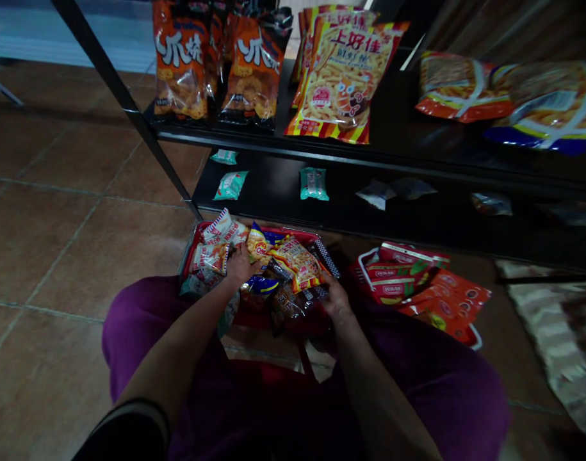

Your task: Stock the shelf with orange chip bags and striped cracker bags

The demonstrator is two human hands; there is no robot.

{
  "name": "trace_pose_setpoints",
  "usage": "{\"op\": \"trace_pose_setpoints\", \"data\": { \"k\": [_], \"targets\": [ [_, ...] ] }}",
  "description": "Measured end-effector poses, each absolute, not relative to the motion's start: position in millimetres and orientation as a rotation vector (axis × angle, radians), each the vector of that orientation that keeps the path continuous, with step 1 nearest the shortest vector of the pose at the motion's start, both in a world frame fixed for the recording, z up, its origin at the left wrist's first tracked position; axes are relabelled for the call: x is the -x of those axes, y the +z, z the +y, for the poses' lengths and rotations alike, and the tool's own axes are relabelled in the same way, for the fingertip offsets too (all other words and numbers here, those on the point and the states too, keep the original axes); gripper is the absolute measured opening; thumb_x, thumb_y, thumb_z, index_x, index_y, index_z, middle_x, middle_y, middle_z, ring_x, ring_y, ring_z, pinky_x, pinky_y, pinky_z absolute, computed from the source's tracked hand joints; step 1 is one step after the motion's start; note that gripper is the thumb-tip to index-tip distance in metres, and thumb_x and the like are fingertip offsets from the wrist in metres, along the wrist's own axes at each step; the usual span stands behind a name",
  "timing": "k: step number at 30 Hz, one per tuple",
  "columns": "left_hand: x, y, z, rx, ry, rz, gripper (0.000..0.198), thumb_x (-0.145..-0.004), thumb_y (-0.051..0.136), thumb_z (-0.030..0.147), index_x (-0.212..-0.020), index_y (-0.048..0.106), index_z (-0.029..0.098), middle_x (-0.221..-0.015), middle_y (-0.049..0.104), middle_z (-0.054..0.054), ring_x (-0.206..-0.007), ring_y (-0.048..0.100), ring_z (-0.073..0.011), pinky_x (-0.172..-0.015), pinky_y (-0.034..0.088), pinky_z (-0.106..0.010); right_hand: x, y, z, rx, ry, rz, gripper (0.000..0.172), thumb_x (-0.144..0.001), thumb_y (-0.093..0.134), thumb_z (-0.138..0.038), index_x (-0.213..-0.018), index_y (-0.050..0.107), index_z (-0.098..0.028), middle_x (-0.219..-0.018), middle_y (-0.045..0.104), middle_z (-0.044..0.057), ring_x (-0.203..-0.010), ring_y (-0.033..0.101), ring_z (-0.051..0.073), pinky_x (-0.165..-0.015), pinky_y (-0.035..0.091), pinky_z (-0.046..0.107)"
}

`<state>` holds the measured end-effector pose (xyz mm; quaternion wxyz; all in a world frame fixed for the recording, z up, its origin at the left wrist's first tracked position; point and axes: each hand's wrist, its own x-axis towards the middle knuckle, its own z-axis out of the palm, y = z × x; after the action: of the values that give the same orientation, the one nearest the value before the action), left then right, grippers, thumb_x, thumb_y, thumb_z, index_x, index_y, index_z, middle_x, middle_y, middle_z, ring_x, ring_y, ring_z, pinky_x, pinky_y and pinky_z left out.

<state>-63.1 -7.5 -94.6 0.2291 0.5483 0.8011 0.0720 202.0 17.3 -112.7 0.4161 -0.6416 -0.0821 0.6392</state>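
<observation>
A red basket point(300, 232) full of snack bags sits on the floor between my knees. My left hand point(239, 264) lies over the bags in its left half, fingers apart, touching white-and-red packets point(212, 257) and close to a yellow-and-blue bag point(259, 246). At the basket's right side, my right hand point(337, 298) has its fingers closed at the right edge of a yellow-and-red prawn cracker bag point(297, 259); its fingertips are partly hidden. Beneath that bag lies a dark brown snack bag point(293, 304).
A black shelf rack point(273, 148) stands ahead, holding orange snack bags point(182, 64), large prawn cracker bags point(343, 77) and taped bundles point(465, 86). Small teal packets point(314, 184) lie on its lower shelf. To the right is another basket point(367, 269) with red packets point(446, 298).
</observation>
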Motion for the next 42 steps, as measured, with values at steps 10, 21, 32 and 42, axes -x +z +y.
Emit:
{"op": "trace_pose_setpoints", "data": {
  "k": [10, 21, 32, 42],
  "targets": [
    [110, -60, -16, -1.448, 0.183, 2.183, 0.037, -0.078, 0.062, 0.036, -0.108, 0.061, 0.016, -0.109, 0.067, -0.011, -0.1, 0.062, -0.0236, -0.083, 0.046, -0.03, -201, -118, 20, 1.609, 1.583, -0.179, 0.014, -0.071, 0.064, -0.017, -0.085, 0.062, -0.019, -0.066, 0.07, -0.001, -0.058, 0.066, 0.015, -0.055, 0.058, 0.027],
    [119, -51, -39, -1.599, 0.186, 1.981, 0.027, -0.077, 0.05, 0.013, -0.094, 0.071, 0.018, -0.102, 0.071, -0.007, -0.097, 0.063, -0.0191, -0.086, 0.046, -0.026, -203, -128, 20, 1.573, 1.576, -0.142, 0.018, -0.068, 0.066, -0.021, -0.086, 0.061, -0.019, -0.065, 0.068, -0.001, -0.059, 0.065, 0.016, -0.055, 0.058, 0.029],
    [118, -66, -28, -1.413, 0.164, 2.216, 0.021, -0.082, 0.051, 0.022, -0.094, 0.068, 0.015, -0.09, 0.072, -0.008, -0.085, 0.065, -0.0186, -0.072, 0.045, -0.025, -200, -124, 19, 1.541, 1.532, -0.129, 0.018, -0.069, 0.064, -0.019, -0.087, 0.061, -0.019, -0.067, 0.068, -0.002, -0.06, 0.065, 0.016, -0.055, 0.057, 0.03],
    [102, -64, -36, -1.484, 0.16, 2.151, 0.026, -0.084, 0.052, 0.024, -0.108, 0.06, 0.016, -0.103, 0.07, -0.011, -0.097, 0.064, -0.0217, -0.082, 0.046, -0.029, -194, -113, 19, 1.542, 1.547, -0.152, 0.017, -0.069, 0.066, -0.023, -0.085, 0.06, -0.02, -0.068, 0.068, -0.003, -0.058, 0.064, 0.014, -0.053, 0.056, 0.028]
  ]
}}
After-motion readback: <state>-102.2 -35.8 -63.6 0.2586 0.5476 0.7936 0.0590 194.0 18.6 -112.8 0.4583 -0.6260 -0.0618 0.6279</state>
